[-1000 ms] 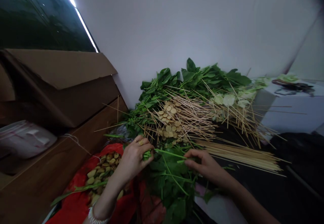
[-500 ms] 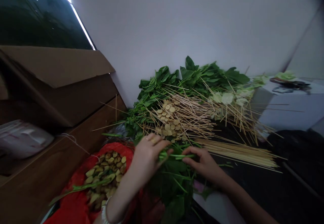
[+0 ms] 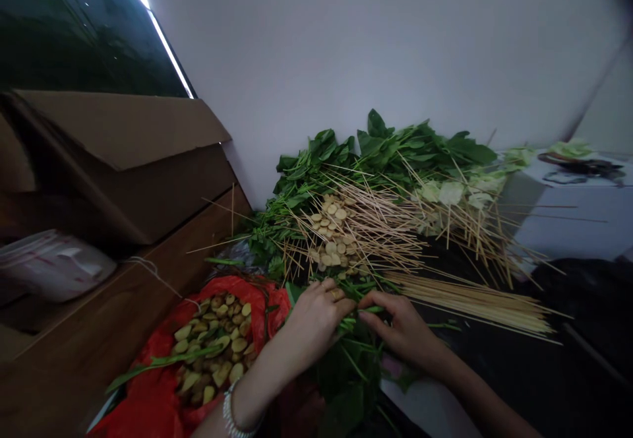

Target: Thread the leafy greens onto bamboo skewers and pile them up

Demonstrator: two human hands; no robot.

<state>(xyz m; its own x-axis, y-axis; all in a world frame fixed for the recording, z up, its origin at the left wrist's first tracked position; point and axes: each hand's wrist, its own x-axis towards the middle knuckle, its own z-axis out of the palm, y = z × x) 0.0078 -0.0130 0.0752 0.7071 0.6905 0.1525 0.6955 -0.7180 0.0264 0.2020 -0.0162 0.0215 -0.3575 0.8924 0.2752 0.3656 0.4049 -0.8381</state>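
Note:
My left hand (image 3: 316, 314), with a ring and a beaded bracelet, is closed round leafy green stems (image 3: 348, 324). Close by on its right, my right hand (image 3: 403, 324) pinches the stems between thumb and fingers. Broad dark leaves (image 3: 343, 375) hang below both hands. A red plastic bag (image 3: 148, 395) full of potato slices (image 3: 217, 339) lies to the left, with a long green stem across it. Beyond my hands are skewered potato slices (image 3: 332, 217), their sticks (image 3: 380, 217) pointing right.
Leafy greens (image 3: 415, 148) are heaped along the wall. At the right lie pale cabbage pieces on skewers (image 3: 450, 194) and a bundle of bare bamboo skewers (image 3: 475, 303). An open cardboard box (image 3: 123, 141) and a white plastic packet (image 3: 54, 266) stand at the left.
My left hand has moved right, up against my right hand, covering most of the stem that showed between them. The view has shifted slightly.

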